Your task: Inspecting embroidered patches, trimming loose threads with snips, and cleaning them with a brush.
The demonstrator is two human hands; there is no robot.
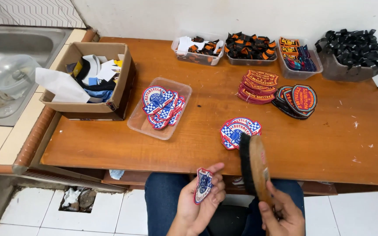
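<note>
Holding a patch (203,185) pinched in the left hand (196,202) near the surface (197,144) edge, the right hand (283,214) grips a brush (254,166) upright just beside it; brushing should stay light, patch supported flat.

A brown cardboard box (90,78) stuffed with paper is set at the table's left edge. A clear plastic tray (159,108) of blue-red-white embroidered labels lies beside it. Three clear tubs (197,51) and a grey one (351,65) are lined along the far edge.
</note>
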